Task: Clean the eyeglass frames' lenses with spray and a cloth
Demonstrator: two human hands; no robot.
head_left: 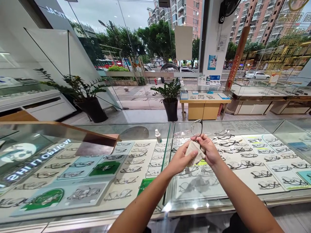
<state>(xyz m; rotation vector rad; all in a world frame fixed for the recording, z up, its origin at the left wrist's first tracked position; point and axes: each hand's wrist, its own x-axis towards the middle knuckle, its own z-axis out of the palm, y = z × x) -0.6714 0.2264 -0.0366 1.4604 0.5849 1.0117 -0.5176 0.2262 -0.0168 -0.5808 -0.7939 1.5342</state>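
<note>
My left hand (181, 158) is closed on a beige cleaning cloth (193, 152), its thumb pressed along the front. Beside it, my right hand (209, 149) pinches a pair of glasses (197, 127). One round lens with a dark rim stands up above my fingers; the rest of the frame is hidden by the cloth and hands. Both hands are close together, raised over the glass display counter (172, 129). A small white spray bottle (158, 136) stands on the counter glass to the left of my hands.
Rows of eyeglasses (247, 155) lie under the glass on both sides. A wooden-edged panel (97, 142) sits over the left counter. Beyond the counter are potted plants (170, 105), a small display table (205, 101) and large windows facing a street.
</note>
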